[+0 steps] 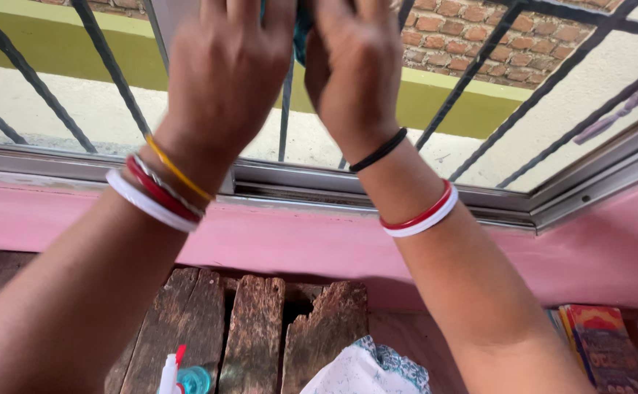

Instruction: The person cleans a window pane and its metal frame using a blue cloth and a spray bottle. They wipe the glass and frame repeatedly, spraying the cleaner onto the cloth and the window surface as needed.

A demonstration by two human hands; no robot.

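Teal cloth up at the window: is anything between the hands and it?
Nothing visible. The left hand and right hand are raised together against the window bars, with the teal cloth showing between them; their grip is hidden.

spray bottle [175, 373] | patterned fabric [368, 371] | books [602, 341] | wooden planks [254, 332] | pink wall [275, 241]

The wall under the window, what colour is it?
The wall under the window frame is pink, seen in the head view.

A worn wooden bench [253, 328] carries a spray bottle [176, 373], patterned cloth [366, 371] and, seemingly, books [600, 343].
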